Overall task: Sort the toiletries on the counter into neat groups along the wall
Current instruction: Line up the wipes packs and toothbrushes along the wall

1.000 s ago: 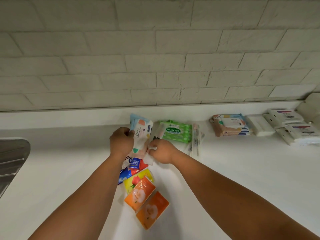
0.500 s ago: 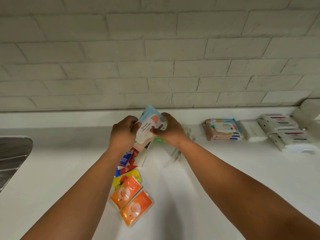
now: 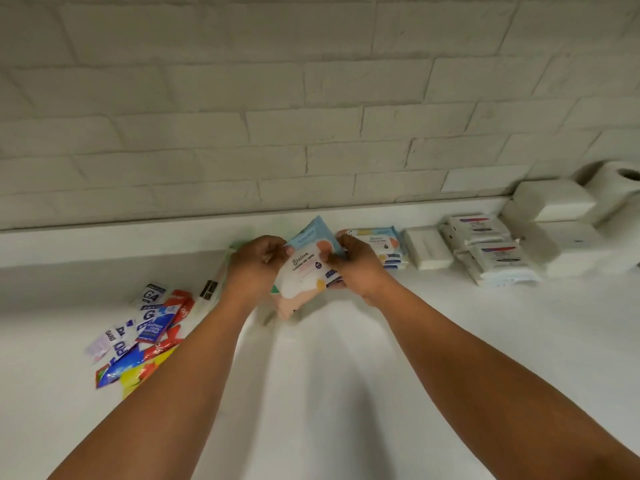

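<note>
Head view: wipes pack (image 3: 306, 270) between hands, left hand (image 3: 254, 261) and right hand (image 3: 356, 263) gripping opposite ends

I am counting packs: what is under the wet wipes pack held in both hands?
Under the wet wipes pack, gripped by the left hand and the right hand, a pink edge shows, seemingly a second pack. Its label and whatever lies below are covered.
</note>
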`<action>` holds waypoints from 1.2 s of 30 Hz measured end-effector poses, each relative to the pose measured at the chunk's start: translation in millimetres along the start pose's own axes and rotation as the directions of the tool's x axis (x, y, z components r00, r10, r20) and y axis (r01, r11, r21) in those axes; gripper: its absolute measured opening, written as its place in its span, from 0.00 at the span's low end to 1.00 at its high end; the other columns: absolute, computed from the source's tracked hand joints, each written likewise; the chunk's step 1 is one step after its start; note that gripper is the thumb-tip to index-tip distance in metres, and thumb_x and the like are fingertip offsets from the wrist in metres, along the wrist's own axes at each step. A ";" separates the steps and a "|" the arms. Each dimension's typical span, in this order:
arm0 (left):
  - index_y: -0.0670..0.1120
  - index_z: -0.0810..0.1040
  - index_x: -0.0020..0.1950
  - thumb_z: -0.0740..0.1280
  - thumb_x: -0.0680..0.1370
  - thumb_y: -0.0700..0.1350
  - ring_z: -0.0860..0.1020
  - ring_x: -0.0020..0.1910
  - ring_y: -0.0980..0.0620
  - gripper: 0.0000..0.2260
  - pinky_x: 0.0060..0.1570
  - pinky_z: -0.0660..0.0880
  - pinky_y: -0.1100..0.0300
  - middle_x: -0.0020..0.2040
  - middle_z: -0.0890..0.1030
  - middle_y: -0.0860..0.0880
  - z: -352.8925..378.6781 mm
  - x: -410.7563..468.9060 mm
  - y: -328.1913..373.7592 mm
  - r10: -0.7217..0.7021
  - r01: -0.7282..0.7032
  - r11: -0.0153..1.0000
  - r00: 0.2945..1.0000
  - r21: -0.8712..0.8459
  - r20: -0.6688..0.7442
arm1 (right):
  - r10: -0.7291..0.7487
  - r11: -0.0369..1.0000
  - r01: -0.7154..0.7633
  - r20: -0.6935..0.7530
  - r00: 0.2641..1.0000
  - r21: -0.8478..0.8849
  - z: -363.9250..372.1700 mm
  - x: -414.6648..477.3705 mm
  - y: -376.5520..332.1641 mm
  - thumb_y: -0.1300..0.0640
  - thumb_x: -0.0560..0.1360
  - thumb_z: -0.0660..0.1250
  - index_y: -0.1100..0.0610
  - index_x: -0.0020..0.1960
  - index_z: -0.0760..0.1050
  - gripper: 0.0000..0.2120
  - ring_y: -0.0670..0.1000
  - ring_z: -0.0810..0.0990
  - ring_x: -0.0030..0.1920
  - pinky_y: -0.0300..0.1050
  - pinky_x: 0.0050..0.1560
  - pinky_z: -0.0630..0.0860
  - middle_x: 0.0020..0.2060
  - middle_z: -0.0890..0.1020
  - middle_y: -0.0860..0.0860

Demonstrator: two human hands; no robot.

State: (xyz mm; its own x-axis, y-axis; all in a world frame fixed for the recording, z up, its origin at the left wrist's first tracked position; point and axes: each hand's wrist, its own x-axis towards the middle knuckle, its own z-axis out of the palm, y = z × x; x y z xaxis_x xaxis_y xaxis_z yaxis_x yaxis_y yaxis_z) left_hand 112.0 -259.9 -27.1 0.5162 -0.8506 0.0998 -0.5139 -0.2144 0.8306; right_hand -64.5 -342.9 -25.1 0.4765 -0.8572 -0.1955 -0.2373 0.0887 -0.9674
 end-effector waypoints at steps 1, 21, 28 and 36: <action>0.51 0.81 0.55 0.72 0.77 0.53 0.80 0.48 0.56 0.10 0.41 0.73 0.67 0.50 0.82 0.57 12.4 0.3 1.1 -0.030 0.029 0.998 0.999 -0.053 -0.025 | 0.002 1.000 -0.002 -0.016 1.000 0.028 -9.9 -0.2 4.3 0.46 0.76 0.70 0.59 0.56 0.73 0.18 0.56 0.86 0.47 0.57 0.42 0.84 0.49 0.84 0.56; 0.37 0.83 0.56 0.70 0.79 0.41 0.75 0.28 0.54 0.10 0.26 0.71 0.65 0.35 0.79 0.46 167.8 64.4 19.2 -0.298 0.295 0.899 0.954 -0.322 0.042 | 0.081 0.972 -0.152 -0.349 0.933 -0.181 -140.8 65.3 68.0 0.56 0.81 0.61 0.57 0.66 0.73 0.15 0.55 0.84 0.44 0.46 0.30 0.81 0.53 0.82 0.54; 0.42 0.83 0.60 0.69 0.79 0.40 0.81 0.33 0.53 0.10 0.23 0.74 0.67 0.43 0.84 0.46 181.1 80.2 14.7 -0.305 0.298 0.932 0.952 -0.208 0.000 | -0.076 0.722 -0.103 -0.225 0.971 -0.684 -144.3 77.0 73.4 0.63 0.75 0.62 0.58 0.64 0.76 0.18 0.57 0.80 0.54 0.42 0.49 0.76 0.57 0.81 0.57; 0.41 0.82 0.59 0.68 0.78 0.42 0.82 0.43 0.49 0.11 0.36 0.73 0.68 0.48 0.84 0.45 179.0 71.3 22.8 -0.199 0.200 0.980 0.974 0.000 -0.107 | -0.119 0.562 -0.140 -0.248 0.961 -0.815 -139.2 76.8 78.8 0.59 0.75 0.65 0.55 0.66 0.72 0.19 0.56 0.76 0.52 0.46 0.48 0.77 0.57 0.71 0.56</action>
State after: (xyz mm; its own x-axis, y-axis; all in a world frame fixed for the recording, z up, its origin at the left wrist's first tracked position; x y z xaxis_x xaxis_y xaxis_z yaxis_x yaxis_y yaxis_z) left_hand 14.4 -411.3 -99.2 0.6785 -0.7346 -0.0096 -0.4002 -0.3805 0.8337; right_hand -164.5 -472.4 -93.9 0.2766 -0.9604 -0.0327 -0.8903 -0.2433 -0.3848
